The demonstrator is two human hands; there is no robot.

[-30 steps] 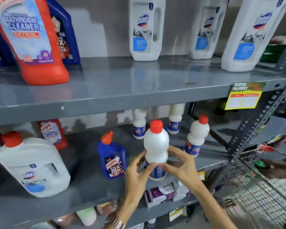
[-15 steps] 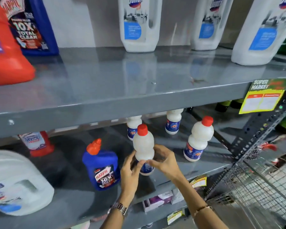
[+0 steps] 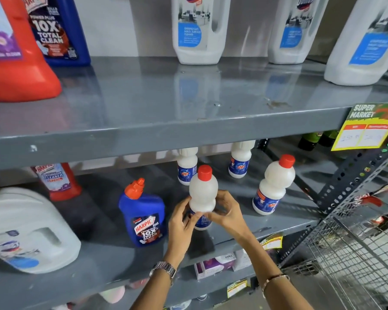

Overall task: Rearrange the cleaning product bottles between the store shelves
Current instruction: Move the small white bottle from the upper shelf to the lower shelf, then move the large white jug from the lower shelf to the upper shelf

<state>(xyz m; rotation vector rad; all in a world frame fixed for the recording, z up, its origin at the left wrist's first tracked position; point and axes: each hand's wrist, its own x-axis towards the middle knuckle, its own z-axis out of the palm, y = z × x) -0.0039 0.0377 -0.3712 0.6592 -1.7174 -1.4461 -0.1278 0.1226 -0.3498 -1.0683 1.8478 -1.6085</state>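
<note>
Both hands clasp a small white bottle (image 3: 202,193) with a red cap over the middle shelf (image 3: 244,229): the left hand (image 3: 181,222) wraps its lower body from the left, the right hand (image 3: 225,212) from the right, fingers meeting across its blue label. It stands upright between a blue Harpic bottle (image 3: 143,217) just to the left and a matching white bottle (image 3: 272,189) to the right, two more set farther back. Large white jugs (image 3: 199,30) line the upper shelf (image 3: 166,128)
</note>
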